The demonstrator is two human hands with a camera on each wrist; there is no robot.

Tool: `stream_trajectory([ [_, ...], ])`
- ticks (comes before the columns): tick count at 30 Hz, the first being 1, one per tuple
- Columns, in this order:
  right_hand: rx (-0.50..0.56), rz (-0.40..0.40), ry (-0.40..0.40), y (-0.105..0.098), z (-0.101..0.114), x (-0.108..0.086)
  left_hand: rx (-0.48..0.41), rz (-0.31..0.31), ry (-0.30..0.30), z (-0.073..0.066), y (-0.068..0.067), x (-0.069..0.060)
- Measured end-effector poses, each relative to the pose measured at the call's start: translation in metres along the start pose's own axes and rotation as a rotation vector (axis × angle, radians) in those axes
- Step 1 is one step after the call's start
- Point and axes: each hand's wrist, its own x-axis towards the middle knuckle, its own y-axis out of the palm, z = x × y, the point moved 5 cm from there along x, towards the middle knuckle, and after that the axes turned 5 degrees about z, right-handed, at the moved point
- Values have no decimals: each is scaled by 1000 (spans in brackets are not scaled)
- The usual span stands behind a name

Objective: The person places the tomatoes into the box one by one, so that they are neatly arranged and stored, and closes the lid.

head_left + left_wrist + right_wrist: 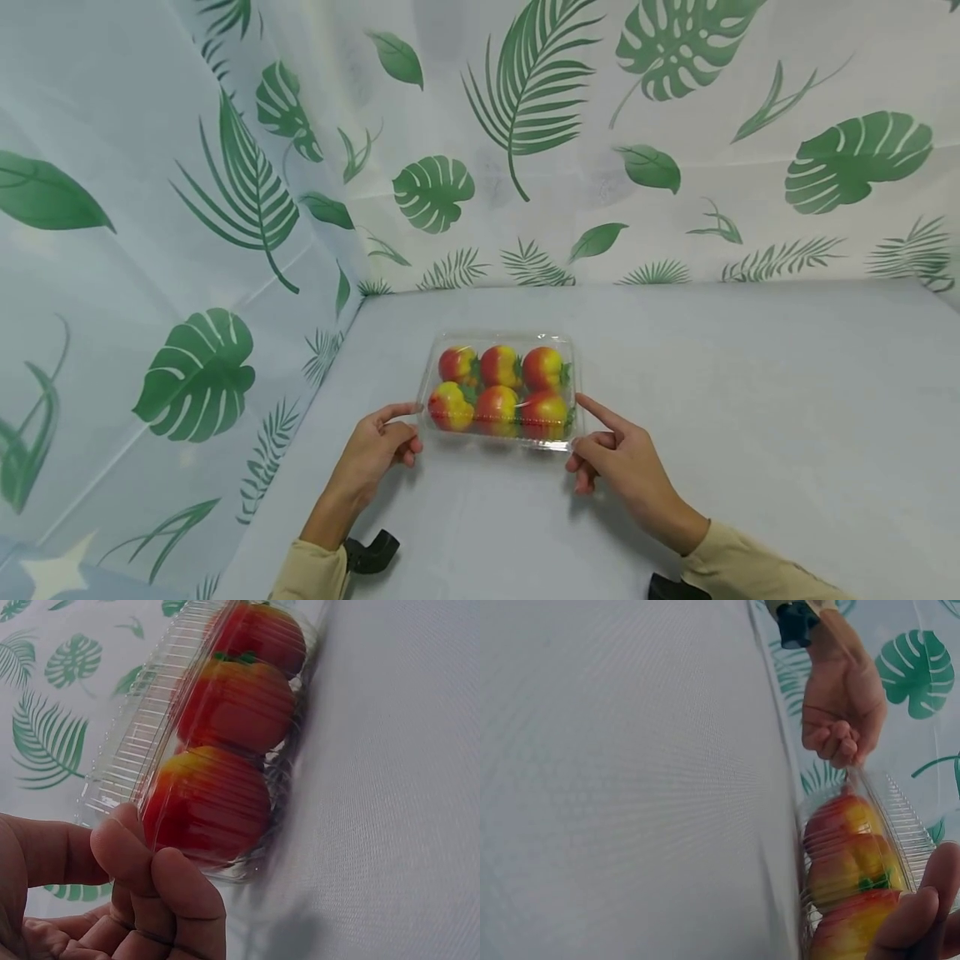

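Note:
A clear plastic clamshell box (498, 440) holds several red-and-yellow fruits (497, 408) with green leaves, set in two rows. Its lid appears closed; whether its base touches the table cannot be told. At the box's left edge, my left hand (375, 450) grips the rim near the front corner with thumb and fingers. On the opposite edge my right hand (626, 467) holds the rim, index finger along the side and thumb at the near corner. The left wrist view shows the left fingertips (184, 881) against the ribbed lid. Only part of the right hand (922, 907) appears in the right wrist view.
A pale cloth covers the table (750, 400) around the box. Behind it hangs a white curtain (570, 192) printed with green leaves, and a similar sheet (285, 183) closes off the left side. Black wrist mounts (372, 552) sit by the sleeves.

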Motion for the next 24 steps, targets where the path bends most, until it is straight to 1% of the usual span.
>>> stream_trajectory([
  [4,11,-6,-13,-1,1,1,-11,6,4,-1,1,0],
  [9,21,-17,-5,-1,-1,1,2,15,-4,-3,1,0],
  [14,-16,-19,-27,-2,-1,2,26,33,-5,-3,0,1],
  [16,-37,-4,-33,-2,-1,2,39,32,-12,-2,0,1],
  [20,-61,14,-21,-2,-1,1,61,25,-21,2,2,0],
  [24,-71,2,-19,-2,-1,1,56,40,-14,0,1,0],
])
